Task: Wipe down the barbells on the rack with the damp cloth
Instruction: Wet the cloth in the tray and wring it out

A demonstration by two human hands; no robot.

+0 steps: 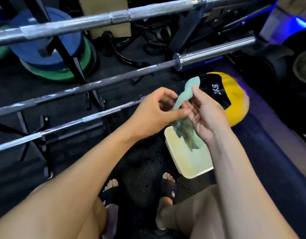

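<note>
Twisting the damp cloth over the tub, barbells racked beside me.

Blue and green plates [50,54] sit far left behind the barbells [100,81] on the black rack [69,61]. My left hand [154,111] and right hand [207,111] both grip the green cloth [185,100], its tail hanging into the pale tub [192,163]. Right of it, a yellow ball [235,100] reads "2KG".

Barbells [90,85] left of tub [188,163], ball [235,100] behind
</note>
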